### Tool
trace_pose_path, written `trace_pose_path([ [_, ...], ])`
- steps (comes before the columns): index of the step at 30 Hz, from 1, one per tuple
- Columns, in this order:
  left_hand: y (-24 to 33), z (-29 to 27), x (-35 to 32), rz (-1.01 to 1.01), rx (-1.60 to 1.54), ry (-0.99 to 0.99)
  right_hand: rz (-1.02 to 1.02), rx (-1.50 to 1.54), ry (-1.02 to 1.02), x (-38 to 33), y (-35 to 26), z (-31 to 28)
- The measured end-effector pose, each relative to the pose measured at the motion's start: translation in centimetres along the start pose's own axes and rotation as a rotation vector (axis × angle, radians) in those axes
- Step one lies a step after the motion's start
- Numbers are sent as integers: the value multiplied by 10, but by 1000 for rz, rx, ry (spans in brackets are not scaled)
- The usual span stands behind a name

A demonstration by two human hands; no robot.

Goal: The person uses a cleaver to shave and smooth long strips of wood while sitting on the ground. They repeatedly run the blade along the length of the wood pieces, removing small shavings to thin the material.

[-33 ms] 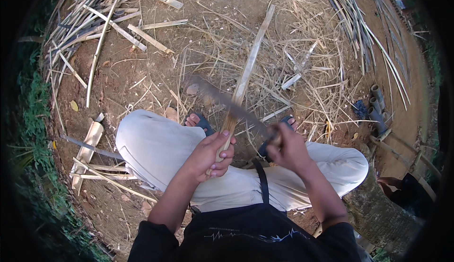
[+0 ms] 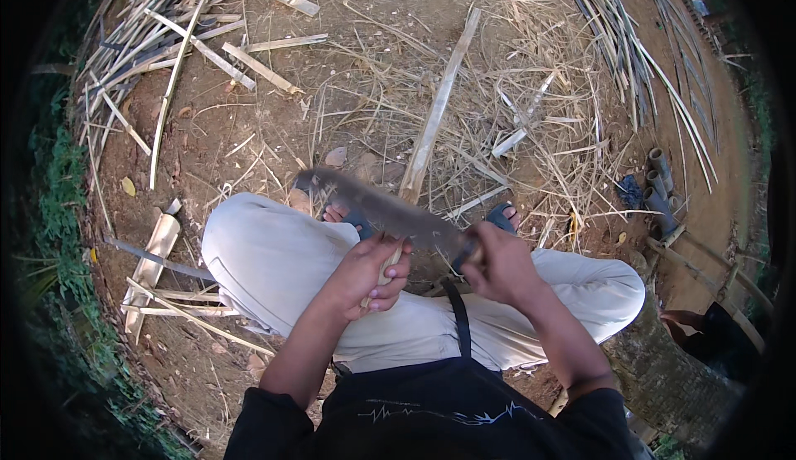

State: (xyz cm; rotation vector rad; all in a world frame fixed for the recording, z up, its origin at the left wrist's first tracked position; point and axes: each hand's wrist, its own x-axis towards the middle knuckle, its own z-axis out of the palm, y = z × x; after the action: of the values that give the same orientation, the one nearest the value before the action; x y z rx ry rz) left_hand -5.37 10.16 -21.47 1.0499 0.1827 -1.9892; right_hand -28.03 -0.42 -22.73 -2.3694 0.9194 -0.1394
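**Seated person working a bamboo strip with a large knife**

Seen from above, a person in pale trousers and a dark top sits on bare earth, knees spread, sandalled feet just ahead. The left hand (image 2: 365, 273) is closed around the near end of a long bamboo strip (image 2: 435, 116), which runs away from the body, slanting up and slightly right across the ground. The right hand (image 2: 497, 265) is wrapped tightly around the handle of a big knife (image 2: 373, 204). The blade is blurred; it lies crosswise over the strip, just above the left hand, its tip pointing toward the person's left. Whether the edge touches the strip cannot be told.

Dry shavings (image 2: 531, 128) litter the ground ahead. A pile of split bamboo pieces (image 2: 166, 29) lies at far left, and a bundle of long thin slats (image 2: 647, 53) at far right. Short bamboo tubes (image 2: 659, 182) rest near the right knee.
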Motion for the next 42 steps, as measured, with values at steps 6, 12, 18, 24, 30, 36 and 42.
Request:
trace_pose_path([
  [6,-2,-5,1,-30,32,-21,-45,-71,-79,10,-18,5],
  [12,-6,3,4,-29,102,-41,-48,-140,-15,25,22,14],
  [18,1,3,-4,-28,15,-84,157,-142,25,42,47,10],
  [24,-7,-4,-5,38,160,-127,-95,30,-40,11,0,14],
  [30,-17,11,-1,100,201,-109,213,-85,49,19,50,21],
  [36,-21,13,-7,-13,131,-74,-148,-195,3,20,33,1],
  [42,-25,9,-7,-20,60,-113,162,-134,-56,40,62,1],
])
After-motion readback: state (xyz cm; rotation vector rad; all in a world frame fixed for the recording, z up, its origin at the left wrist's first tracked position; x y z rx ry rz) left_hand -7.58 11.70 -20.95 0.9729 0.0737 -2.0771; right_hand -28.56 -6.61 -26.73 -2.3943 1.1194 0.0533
